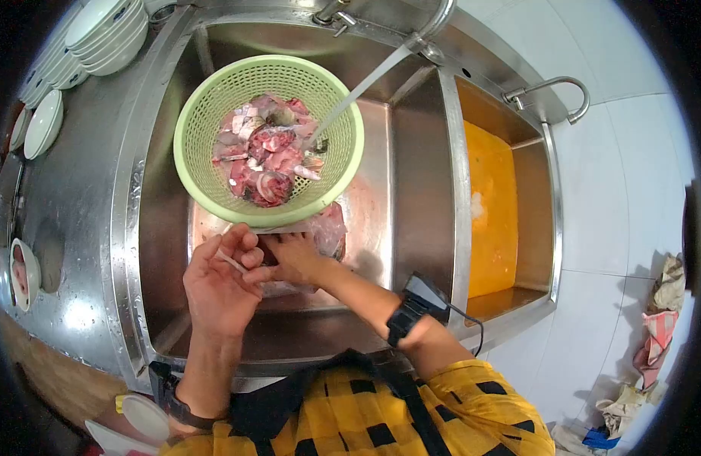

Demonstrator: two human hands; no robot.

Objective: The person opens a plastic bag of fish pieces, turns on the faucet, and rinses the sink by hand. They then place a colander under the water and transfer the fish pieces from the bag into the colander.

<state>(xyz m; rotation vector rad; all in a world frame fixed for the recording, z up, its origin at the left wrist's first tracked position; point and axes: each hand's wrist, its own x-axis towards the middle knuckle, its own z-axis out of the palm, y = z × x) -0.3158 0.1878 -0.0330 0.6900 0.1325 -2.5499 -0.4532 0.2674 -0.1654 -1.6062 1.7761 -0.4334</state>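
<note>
A light green plastic colander [191,163] holds cut pieces of fish [274,148], red and pale, under a stream of water from the tap. Just in front of its rim, a clear plastic bag [329,226] with reddish contents lies low in the steel sink, partly hidden beneath the colander. My left hand [225,285] is raised palm up, its fingers curled around what looks like a pale edge of the bag. Down at the bag is my right hand [295,260], fingers stretched forward and thumb apart; the fingertips are partly hidden.
The running tap [434,23] arches over the steel sink [422,175]. To the right, a second basin holds orange liquid [491,220]. Stacked white bowls [111,38] stand on the left counter, where a small bowl [25,273] sits near the edge. Cloths [658,334] hang at far right.
</note>
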